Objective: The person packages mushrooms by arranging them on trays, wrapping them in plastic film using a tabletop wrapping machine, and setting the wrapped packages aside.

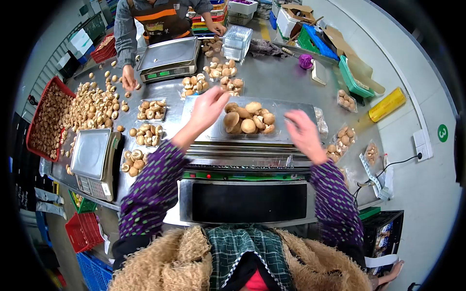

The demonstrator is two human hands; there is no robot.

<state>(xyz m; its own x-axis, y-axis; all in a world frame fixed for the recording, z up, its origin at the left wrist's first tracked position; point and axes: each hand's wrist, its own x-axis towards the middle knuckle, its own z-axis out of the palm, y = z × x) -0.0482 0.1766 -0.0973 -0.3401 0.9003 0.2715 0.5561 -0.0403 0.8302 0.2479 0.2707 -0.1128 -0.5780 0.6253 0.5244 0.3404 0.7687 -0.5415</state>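
Observation:
A clear plastic tray of brown mushrooms (248,118) sits on the metal plate of a wrapping machine (242,160) in front of me. My left hand (209,107) is over the left side of the plate, beside the tray. Its fingers are bent and pressed together; anything between them is too small or blurred to make out. On the tray's other side, my right hand (305,133) is apart from the mushrooms, slightly blurred. Its fingers reach toward the tray and look loosely apart, with nothing visible in them.
Loose mushrooms (92,109) spill from a red crate (46,121) at left. Two scales (92,153) and several filled trays (148,135) stand nearby. Opposite, a co-worker's hand (129,78) touches mushrooms. Wrapped packs (345,138), a yellow film roll (387,105) and a cable (388,169) lie right.

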